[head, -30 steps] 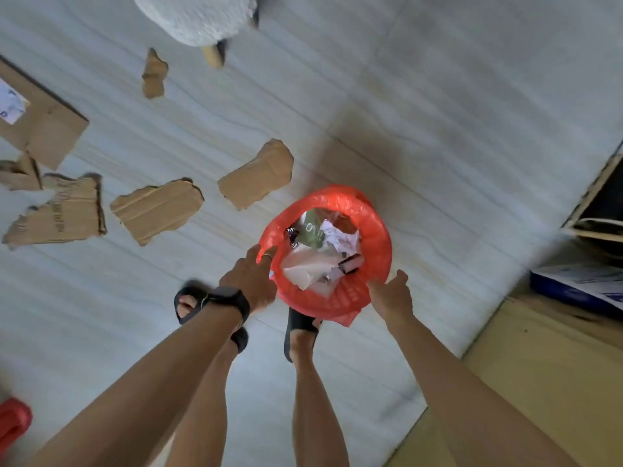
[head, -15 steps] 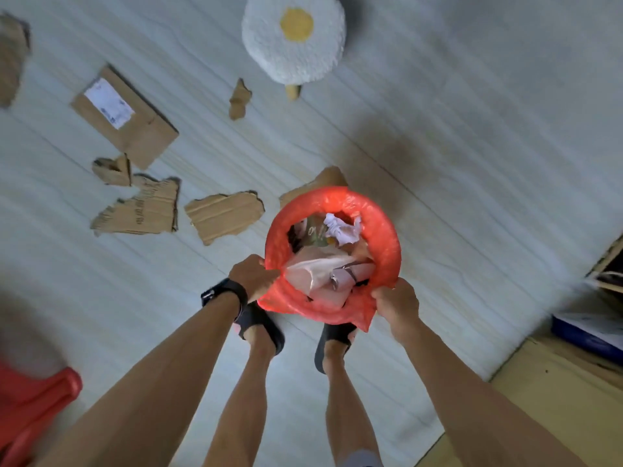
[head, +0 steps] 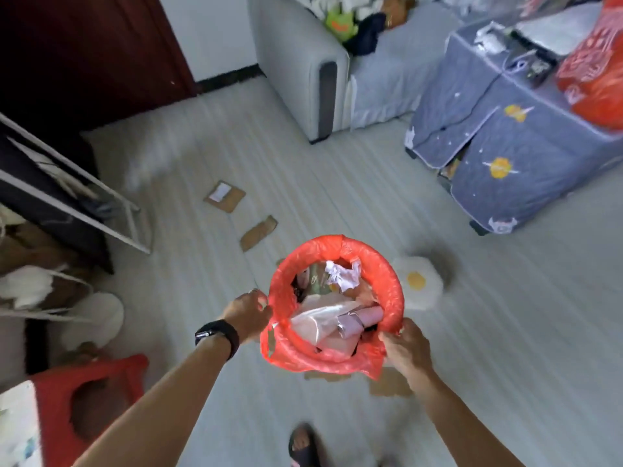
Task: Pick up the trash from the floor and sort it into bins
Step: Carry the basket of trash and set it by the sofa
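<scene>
Both hands grip the red bag (head: 387, 284): left hand (head: 247, 313) at nine o'clock, right hand (head: 404, 345) at five. Trash (head: 340, 274) sits inside; cardboard (head: 259, 232) at eleven o'clock waits.

I see a pale striped floor (head: 337, 183), a grey sofa (head: 303, 62) by the white wall (head: 209, 28), a dark red door (head: 84, 45) and a table (head: 505, 146) under a blue planet cloth.

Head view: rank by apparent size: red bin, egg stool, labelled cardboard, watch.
1. red bin
2. egg stool
3. labelled cardboard and watch: look alike; the watch is nearer the camera, so unranked.
</scene>
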A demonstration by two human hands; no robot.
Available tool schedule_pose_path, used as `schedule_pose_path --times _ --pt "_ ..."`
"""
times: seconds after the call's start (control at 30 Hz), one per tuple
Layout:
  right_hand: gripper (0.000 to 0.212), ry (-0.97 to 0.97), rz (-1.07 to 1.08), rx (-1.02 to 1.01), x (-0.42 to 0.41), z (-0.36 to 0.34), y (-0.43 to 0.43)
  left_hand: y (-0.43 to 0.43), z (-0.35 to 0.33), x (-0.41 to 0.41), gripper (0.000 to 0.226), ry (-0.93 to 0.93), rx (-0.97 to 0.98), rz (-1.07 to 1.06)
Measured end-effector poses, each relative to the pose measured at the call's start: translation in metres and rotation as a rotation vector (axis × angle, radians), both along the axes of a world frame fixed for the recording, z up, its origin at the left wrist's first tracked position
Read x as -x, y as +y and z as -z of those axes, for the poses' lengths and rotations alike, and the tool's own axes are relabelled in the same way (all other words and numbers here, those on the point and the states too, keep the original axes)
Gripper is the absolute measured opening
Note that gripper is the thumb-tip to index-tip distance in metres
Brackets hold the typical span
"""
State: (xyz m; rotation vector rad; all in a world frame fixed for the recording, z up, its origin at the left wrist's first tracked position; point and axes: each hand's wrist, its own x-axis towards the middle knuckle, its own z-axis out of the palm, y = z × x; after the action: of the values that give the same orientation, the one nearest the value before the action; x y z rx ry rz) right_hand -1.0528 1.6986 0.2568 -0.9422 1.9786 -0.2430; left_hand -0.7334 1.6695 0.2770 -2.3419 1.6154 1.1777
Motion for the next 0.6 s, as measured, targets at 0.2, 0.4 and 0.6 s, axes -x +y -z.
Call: schedule_pose_path --times 0.2,0.4,0.6 --pt "0.017 -0.115 -0.008 0.214 -0.062 -0.101 -0.121 -0.068 -0.12 -0.094 0.029 -0.124 0.24 -0.066" --pt "0.012 -0.222 -0.016 0.314 -0.096 -0.14 -0.266 -0.155 -0.146 -0.145 0.032 -0.208 0.301 -0.11" --pt "0.008 -0.332 -0.025 0.332 -0.122 -0.138 -0.428 -0.265 -0.14 -0.169 0.031 -0.254 0.292 -0.182"
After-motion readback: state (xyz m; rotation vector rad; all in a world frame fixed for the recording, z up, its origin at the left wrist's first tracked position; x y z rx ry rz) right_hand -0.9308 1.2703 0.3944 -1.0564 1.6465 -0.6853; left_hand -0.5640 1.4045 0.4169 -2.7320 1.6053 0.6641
